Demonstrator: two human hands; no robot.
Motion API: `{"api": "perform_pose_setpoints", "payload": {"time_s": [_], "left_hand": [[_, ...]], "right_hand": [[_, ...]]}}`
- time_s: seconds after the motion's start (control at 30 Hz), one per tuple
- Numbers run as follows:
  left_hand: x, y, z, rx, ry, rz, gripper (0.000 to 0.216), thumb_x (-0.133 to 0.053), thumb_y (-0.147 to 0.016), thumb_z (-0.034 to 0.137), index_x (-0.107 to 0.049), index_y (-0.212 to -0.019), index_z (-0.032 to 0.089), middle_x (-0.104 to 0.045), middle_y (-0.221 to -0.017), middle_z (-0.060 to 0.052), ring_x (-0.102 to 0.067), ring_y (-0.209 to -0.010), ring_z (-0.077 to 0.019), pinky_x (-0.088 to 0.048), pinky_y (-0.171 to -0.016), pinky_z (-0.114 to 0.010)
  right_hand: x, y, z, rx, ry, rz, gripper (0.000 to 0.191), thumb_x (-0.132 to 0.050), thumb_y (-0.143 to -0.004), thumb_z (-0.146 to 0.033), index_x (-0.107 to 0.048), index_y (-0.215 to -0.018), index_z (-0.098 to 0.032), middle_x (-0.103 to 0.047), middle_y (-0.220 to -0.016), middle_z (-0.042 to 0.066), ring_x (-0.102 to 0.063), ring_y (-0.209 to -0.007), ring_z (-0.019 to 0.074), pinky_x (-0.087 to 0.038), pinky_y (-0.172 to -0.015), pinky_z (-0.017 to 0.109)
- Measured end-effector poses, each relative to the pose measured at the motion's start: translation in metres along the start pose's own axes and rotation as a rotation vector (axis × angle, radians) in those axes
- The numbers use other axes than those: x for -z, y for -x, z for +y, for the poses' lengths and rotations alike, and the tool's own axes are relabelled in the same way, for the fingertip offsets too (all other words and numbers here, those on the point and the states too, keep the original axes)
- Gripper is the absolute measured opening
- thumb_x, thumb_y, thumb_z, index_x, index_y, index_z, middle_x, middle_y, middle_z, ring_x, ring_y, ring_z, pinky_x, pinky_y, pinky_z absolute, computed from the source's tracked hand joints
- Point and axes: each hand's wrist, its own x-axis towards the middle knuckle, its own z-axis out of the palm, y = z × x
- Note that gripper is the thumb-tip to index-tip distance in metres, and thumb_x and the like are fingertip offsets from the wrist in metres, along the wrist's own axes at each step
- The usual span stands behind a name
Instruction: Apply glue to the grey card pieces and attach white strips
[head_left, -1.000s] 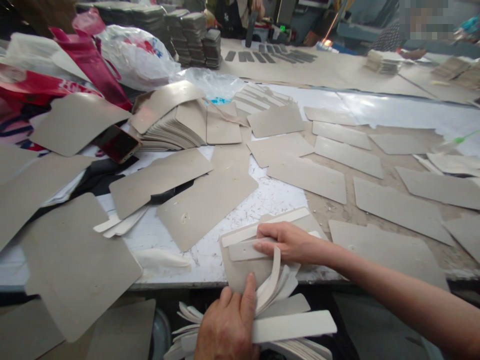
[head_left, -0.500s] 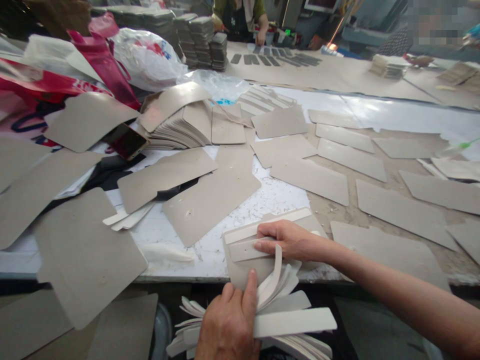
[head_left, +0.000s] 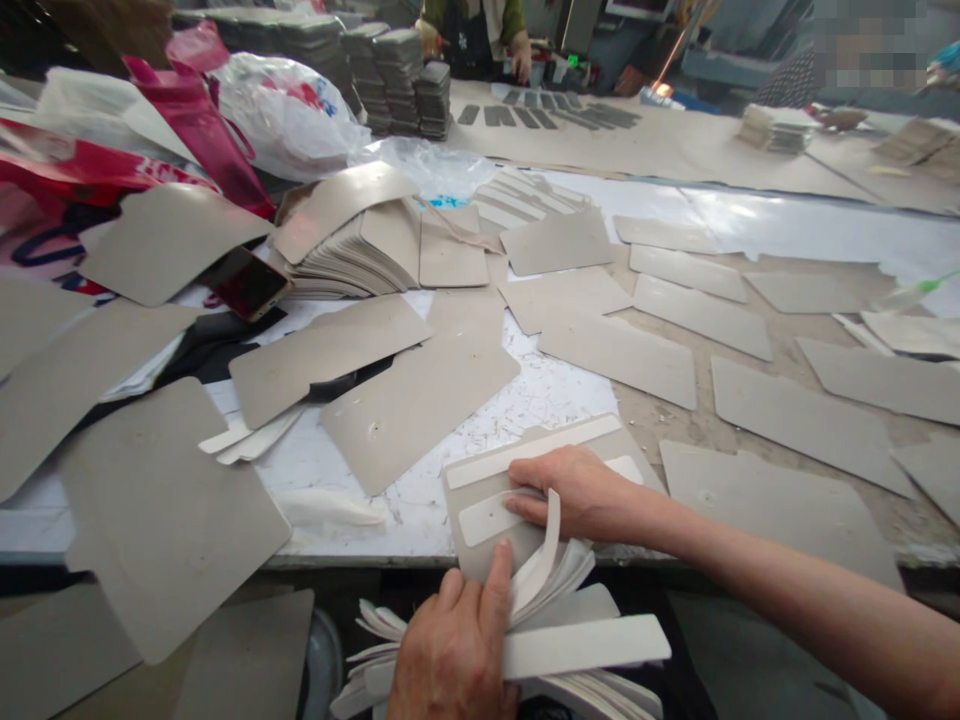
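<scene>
My left hand (head_left: 454, 640) is closed around a fanned bundle of pale strips (head_left: 592, 645) at the table's front edge. Its index finger stretches onto a beige panel (head_left: 480, 485) with rounded corners. On that panel a long white strip (head_left: 540, 448) lies along the far side. Nearer to me is a shorter white strip (head_left: 484, 520) with a small dark dot; my right hand (head_left: 566, 490) has its thumb and fingers on that strip's right end. One strip from the bundle curls up beside my right hand. The fingers partly hide the short strip.
Several loose beige panels (head_left: 424, 410) spread over the white table (head_left: 577, 385). A curved stack of panels (head_left: 360, 250), a phone (head_left: 247, 283), a pink bottle (head_left: 199, 125) and plastic bags stand at the left. Behind, a person (head_left: 480, 40) works at another table with small dark pieces.
The short strip has tipped from a greyish, slanted look to lying flatter and nearer me on the panel. My right hand's thumb has shifted slightly towards me. The left hand stays put.
</scene>
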Motion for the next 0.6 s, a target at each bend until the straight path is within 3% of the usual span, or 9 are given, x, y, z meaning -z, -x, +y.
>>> {"api": "perform_pose_setpoints", "payload": {"time_s": [0.17,0.37,0.6], "left_hand": [[-0.0033,0.0031,-0.0002,0.022,0.010,0.026,0.100,-0.050,-0.052,0.013,-0.017,-0.147,0.004,-0.070,-0.096,-0.011,-0.060,-0.081,-0.0256,-0.051,-0.066,-0.033],[-0.0021,0.0000,0.0013,0.058,0.019,-0.027,0.111,-0.050,-0.048,0.011,-0.006,-0.150,0.003,-0.069,-0.106,-0.014,-0.062,-0.081,-0.0260,-0.052,-0.064,-0.033],[-0.0019,-0.0026,-0.0043,0.089,-0.069,-0.147,0.116,-0.056,-0.052,0.008,0.005,-0.150,0.004,-0.068,-0.089,-0.009,-0.063,-0.070,-0.0228,-0.051,-0.060,-0.028]], "right_hand": [[-0.0010,-0.0001,0.0010,0.007,0.009,-0.001,0.018,-0.058,-0.088,-0.033,-0.063,-0.079,-0.019,-0.060,-0.065,0.001,-0.049,-0.060,0.0152,-0.023,-0.054,0.025],[-0.0010,0.0019,0.0023,0.029,0.018,-0.001,0.018,-0.057,-0.088,-0.033,-0.063,-0.080,-0.019,-0.062,-0.065,0.002,-0.050,-0.059,0.0153,-0.022,-0.053,0.025],[0.0006,0.0015,-0.0004,0.068,0.071,0.030,0.017,-0.056,-0.090,-0.033,-0.064,-0.085,-0.019,-0.068,-0.071,0.004,-0.058,-0.065,0.0190,-0.026,-0.053,0.026]]}}
